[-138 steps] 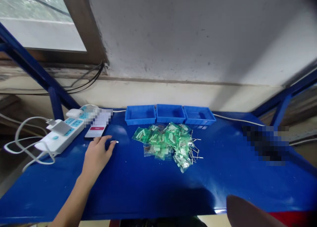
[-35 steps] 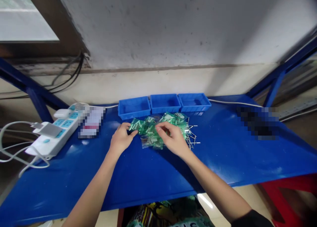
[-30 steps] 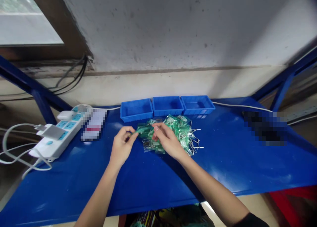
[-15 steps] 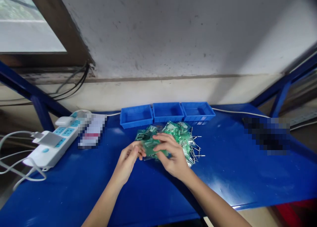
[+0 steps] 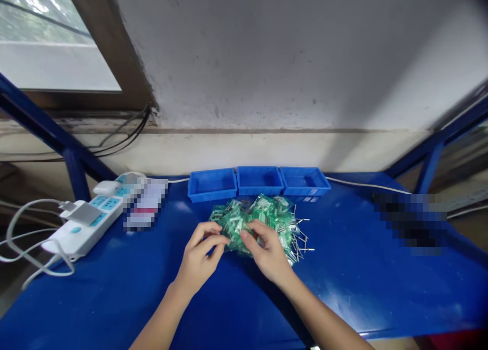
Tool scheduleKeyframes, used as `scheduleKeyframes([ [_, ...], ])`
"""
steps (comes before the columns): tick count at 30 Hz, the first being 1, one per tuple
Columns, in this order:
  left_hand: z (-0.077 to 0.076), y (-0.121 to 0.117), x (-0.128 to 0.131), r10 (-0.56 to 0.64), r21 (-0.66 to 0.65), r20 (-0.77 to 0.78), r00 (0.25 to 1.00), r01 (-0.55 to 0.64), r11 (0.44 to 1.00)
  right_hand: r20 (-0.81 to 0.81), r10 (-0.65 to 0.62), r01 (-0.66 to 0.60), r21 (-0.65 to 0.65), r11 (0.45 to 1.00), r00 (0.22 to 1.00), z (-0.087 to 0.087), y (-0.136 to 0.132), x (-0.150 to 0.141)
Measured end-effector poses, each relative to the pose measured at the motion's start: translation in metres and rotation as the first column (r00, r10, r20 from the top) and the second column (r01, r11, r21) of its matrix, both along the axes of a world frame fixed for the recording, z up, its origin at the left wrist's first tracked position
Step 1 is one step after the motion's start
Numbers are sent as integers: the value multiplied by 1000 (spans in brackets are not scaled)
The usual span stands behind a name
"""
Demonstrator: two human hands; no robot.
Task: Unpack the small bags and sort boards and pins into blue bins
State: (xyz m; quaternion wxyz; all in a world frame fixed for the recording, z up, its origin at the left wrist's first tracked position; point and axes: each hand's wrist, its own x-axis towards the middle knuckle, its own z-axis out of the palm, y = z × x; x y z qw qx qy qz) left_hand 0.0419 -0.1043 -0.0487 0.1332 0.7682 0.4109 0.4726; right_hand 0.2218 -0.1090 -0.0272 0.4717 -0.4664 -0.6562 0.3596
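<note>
A heap of small green plastic bags [image 5: 267, 220] holding metal parts lies on the blue table [image 5: 362, 279], with several loose metal pins [image 5: 301, 240] at its right side. My left hand [image 5: 200, 258] and my right hand [image 5: 267, 251] meet at the heap's near edge. Both pinch one small green bag [image 5: 234, 233] between thumb and fingers, just above the table. Three blue trays [image 5: 259, 181] stand in a row behind the heap; nothing shows inside them.
A white power strip [image 5: 89, 220] with a plugged adapter and white cables sits at the left. A blurred-out phone [image 5: 147, 210] lies beside it. A blurred dark object [image 5: 412, 223] lies at the right. Blue frame bars rise at both sides, against the wall.
My left hand left the phone and my right hand came into view. Both reached the heap and took one green bag, drawing it toward me.
</note>
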Motion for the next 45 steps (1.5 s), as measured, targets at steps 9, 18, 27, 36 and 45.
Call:
scheduleKeyframes([
  [9, -8, 13, -4, 393, -216, -380, 837, -493, 843, 20, -369, 314, 484, 817, 929, 33, 38, 6],
  [18, -11, 40, -12, 336, -449, -462, 820, -544, 709, 558, -179, -33, 349, 937, 811, 18, 63, -21],
  [27, -11, 68, -15, 255, -559, -420, 871, -470, 684, 395, -60, -24, 205, 978, 917, -6, 27, -14],
  [36, -13, 58, -12, 233, -538, -336, 912, -389, 748, 442, -16, -67, 171, 983, 897, -7, 29, -2],
  [45, -15, 59, -18, 166, -598, -106, 980, -196, 777, 473, 11, -101, 164, 981, 881, -13, 28, -6],
])
